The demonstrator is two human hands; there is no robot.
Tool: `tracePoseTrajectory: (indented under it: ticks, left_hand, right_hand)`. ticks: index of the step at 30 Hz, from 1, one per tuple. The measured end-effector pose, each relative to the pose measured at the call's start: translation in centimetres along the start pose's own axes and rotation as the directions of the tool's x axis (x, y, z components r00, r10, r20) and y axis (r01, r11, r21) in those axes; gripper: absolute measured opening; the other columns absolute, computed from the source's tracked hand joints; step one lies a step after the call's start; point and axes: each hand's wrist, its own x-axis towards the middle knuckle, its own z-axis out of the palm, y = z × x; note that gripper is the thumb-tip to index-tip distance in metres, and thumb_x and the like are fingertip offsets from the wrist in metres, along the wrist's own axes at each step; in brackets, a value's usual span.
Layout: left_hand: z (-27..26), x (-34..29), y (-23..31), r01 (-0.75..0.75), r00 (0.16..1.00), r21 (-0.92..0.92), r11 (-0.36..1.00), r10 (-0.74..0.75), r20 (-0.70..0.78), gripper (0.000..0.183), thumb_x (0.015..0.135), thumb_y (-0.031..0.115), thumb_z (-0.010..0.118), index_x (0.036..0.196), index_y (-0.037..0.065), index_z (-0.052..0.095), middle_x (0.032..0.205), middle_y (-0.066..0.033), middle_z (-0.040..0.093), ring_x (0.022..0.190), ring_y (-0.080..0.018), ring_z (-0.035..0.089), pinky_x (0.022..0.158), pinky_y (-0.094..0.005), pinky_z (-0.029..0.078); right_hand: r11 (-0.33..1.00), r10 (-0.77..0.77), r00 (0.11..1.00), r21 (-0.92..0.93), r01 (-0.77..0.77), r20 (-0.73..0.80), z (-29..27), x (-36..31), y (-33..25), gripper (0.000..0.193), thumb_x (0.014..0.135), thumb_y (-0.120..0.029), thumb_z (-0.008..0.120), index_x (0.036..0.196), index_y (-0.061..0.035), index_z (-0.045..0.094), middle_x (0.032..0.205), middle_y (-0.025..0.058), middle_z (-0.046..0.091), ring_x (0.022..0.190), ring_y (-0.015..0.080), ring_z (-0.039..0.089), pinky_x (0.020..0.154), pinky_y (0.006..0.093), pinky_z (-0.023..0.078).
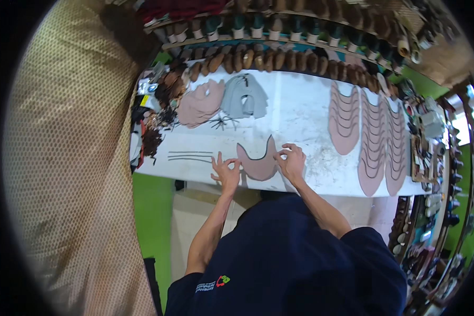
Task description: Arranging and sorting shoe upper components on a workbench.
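A U-shaped pink shoe upper piece (259, 169) lies near the front edge of the white table, its two points facing away from me. A dark strip runs along its inner curve. My left hand (227, 173) is at the piece's left side, thumb and forefinger pinched on its edge and the other fingers spread. At the opposite side my right hand (293, 159) pinches the right edge in the same way. Left of my left hand, several thin dark strips (190, 156) lie side by side on the table.
Rows of overlapping pink upper pieces (344, 141) with dark edging cover the table's right side. Pink pieces (200, 104) and grey pieces (243, 100) are piled at the back left, beside dark scraps (151, 142). Shoe racks (268, 59) line the far edge.
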Motion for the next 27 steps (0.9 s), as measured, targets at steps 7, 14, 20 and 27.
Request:
tracePoseTrajectory:
  ticks: [7, 14, 20, 27]
  left_hand:
    - [2.2, -5.4, 2.1, -0.090, 0.991, -0.072, 0.993, 0.097, 0.094, 0.032, 0.092, 0.045, 0.077, 0.100, 0.014, 0.081, 0.172, -0.0123, 0.031, 0.163, -0.0389, 0.006, 0.113, -0.0849, 0.005]
    - [6.9, -12.9, 4.7, -0.161, 0.971, -0.119, 0.980, 0.179, 0.159, 0.021, 0.092, 0.036, 0.077, 0.098, 0.017, 0.082, 0.170, -0.0150, 0.035, 0.162, -0.0430, 0.011, 0.111, -0.0887, 0.007]
    - [10.7, -16.0, 8.0, -0.218, 0.939, -0.109, 0.970, 0.238, 0.249, 0.017, 0.092, 0.034, 0.078, 0.097, 0.019, 0.082, 0.169, -0.0139, 0.036, 0.162, -0.0425, 0.011, 0.111, -0.0886, 0.007]
    - [16.6, -14.2, 12.9, -0.276, 0.917, -0.094, 0.957, 0.291, 0.272, 0.017, 0.089, 0.035, 0.080, 0.095, 0.019, 0.082, 0.169, -0.0137, 0.036, 0.162, -0.0411, 0.011, 0.112, -0.0875, 0.007]
  right_hand:
    - [1.000, 0.023, 0.995, -0.016, -0.024, -0.093, -5.9, -4.6, 3.6, 0.019, 0.083, -0.030, 0.082, 0.084, -0.0113, 0.085, 0.125, 0.0077, 0.071, 0.121, 0.0320, 0.060, 0.100, 0.0474, 0.043]
    - [0.989, 0.137, 0.982, -0.037, -0.143, -0.130, -13.4, -10.8, 8.2, 0.018, 0.085, -0.027, 0.080, 0.084, -0.0104, 0.085, 0.129, 0.0080, 0.070, 0.127, 0.0320, 0.056, 0.106, 0.0472, 0.041]
    - [0.969, 0.218, 0.956, -0.074, -0.236, -0.194, -18.2, -13.2, 11.9, 0.018, 0.086, -0.027, 0.081, 0.087, -0.0102, 0.085, 0.132, 0.0088, 0.068, 0.128, 0.0319, 0.055, 0.107, 0.0472, 0.040]
    - [0.961, 0.214, 0.938, -0.112, -0.252, -0.273, -21.1, -10.7, 17.5, 0.018, 0.084, -0.027, 0.083, 0.088, -0.0101, 0.085, 0.136, 0.0101, 0.066, 0.132, 0.0325, 0.052, 0.110, 0.0482, 0.039]
